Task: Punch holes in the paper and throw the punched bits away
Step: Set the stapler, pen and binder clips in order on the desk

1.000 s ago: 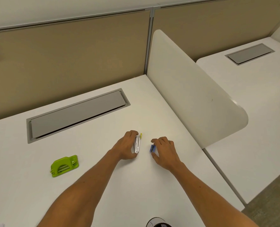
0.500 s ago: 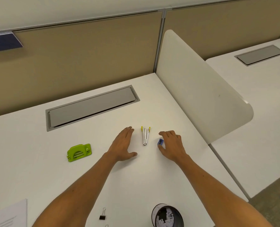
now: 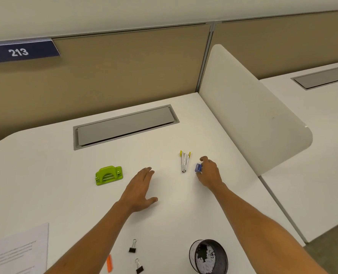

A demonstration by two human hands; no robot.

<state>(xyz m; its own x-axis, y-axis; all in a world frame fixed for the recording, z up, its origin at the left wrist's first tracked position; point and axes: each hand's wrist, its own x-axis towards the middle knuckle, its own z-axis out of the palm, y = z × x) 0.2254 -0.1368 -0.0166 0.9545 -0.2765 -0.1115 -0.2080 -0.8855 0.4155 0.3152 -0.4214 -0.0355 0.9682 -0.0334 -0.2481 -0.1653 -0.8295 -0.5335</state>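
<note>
On the white desk (image 3: 45,175), the left hand (image 3: 142,186) has drawn back flat, its grip wide, while the right hand (image 3: 209,173) still pinches the blue sharpener (image 3: 198,167).

Hole punch (image 3: 108,175) left of compass (image 3: 184,161), paper (image 3: 16,252) near-left, mesh bin (image 3: 208,257) near-right, on desk (image 3: 45,194)

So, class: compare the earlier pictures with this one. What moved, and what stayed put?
The left hand let go of the compass and drew back, open. The right hand still pinches the blue sharpener. The green punch lies untouched.
</note>
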